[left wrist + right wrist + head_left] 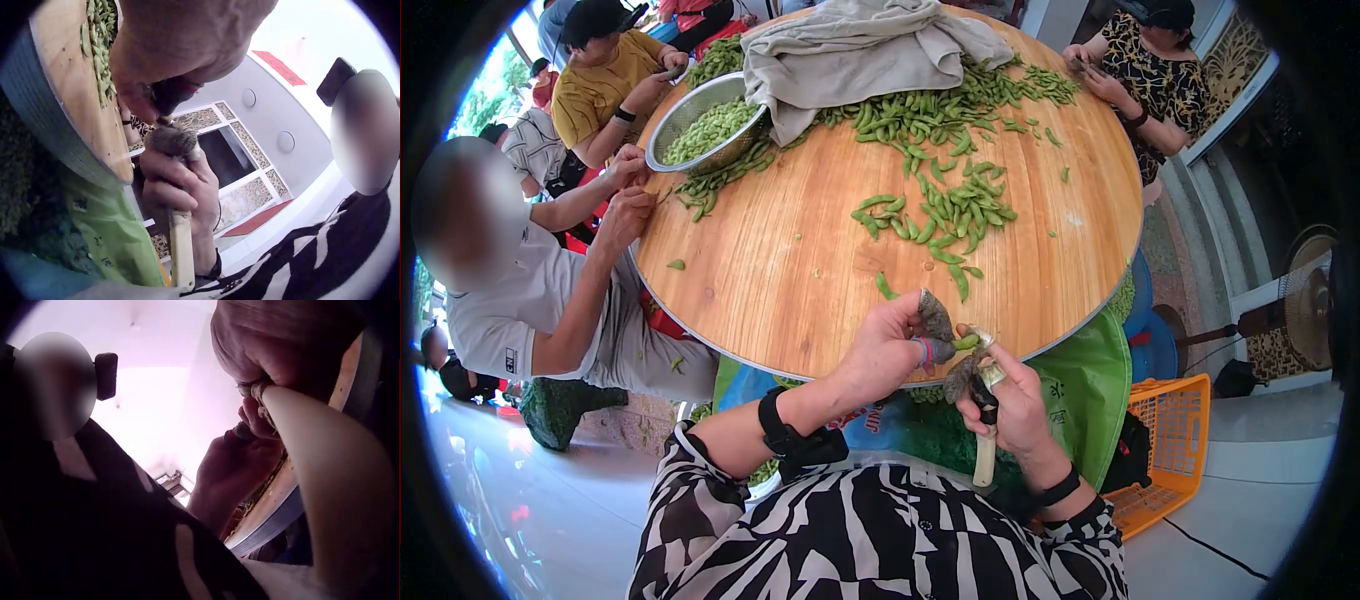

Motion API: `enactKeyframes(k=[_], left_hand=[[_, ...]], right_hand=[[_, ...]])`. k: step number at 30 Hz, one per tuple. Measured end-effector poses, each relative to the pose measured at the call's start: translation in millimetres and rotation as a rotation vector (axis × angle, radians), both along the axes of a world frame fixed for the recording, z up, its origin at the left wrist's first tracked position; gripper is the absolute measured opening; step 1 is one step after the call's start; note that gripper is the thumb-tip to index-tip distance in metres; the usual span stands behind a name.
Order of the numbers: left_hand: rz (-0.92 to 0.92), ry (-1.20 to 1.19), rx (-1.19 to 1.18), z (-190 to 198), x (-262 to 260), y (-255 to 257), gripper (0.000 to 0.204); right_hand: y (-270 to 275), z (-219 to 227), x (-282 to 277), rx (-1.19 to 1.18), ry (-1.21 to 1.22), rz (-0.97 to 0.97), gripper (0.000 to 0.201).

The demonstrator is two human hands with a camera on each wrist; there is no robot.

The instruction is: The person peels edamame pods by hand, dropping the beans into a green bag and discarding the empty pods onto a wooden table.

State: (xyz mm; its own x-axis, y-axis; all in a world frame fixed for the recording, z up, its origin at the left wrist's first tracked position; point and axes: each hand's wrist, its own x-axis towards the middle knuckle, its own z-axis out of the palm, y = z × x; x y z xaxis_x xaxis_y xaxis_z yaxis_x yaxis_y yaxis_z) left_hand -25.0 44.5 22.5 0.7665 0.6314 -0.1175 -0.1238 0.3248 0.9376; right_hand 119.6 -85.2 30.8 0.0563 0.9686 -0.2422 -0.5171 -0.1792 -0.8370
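My left hand [880, 345] pinches a green soybean pod [966, 342] between thumb and finger, both wearing dark grey finger covers. Close beside it, my right hand [1012, 400] curls round a tool with a cream handle [984, 460]; its working end is hidden among the fingers. The pod's far end lies right at the right fingertips. In the left wrist view, the handle points down from the right fist, and a grey cover sits on a digit. The right wrist view shows the same handle large and near. Several loose pods [960, 215] lie ahead on the round wooden table [780, 290].
A metal colander [662, 150] of shelled beans stands at the table's left edge. A grey cloth [860, 60] covers part of the pod heap. People sit left and right. A green sack [1090, 390] hangs below the near edge, beside an orange crate [1190, 430].
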Motion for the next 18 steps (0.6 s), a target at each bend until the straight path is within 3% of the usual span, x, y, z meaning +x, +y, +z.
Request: enactKeyframes(k=[6,11,15,18], left_hand=[[0.030,-0.011,0.014,-3.8,-0.6,-2.2,0.019],[0.085,-0.036,-0.033,-2.4,0.1,-5.8,0.017],[-0.049,-0.170,-0.392,-11.8,-5.9,4.7,0.018],[-0.160,-0.234,-0.643,-12.7,-8.2,6.0,0.021]], right_hand=[[-0.1,0.5,-2.9,0.033,0.043,-0.016,0.042],[1.0,0.3,-6.1,-0.020,-0.064,-0.101,0.038],[-2.0,-2.6,-1.3,0.020,-0.080,-0.065,0.036],[-3.0,-1.7,2.6,0.032,0.103,-0.006,0.037]])
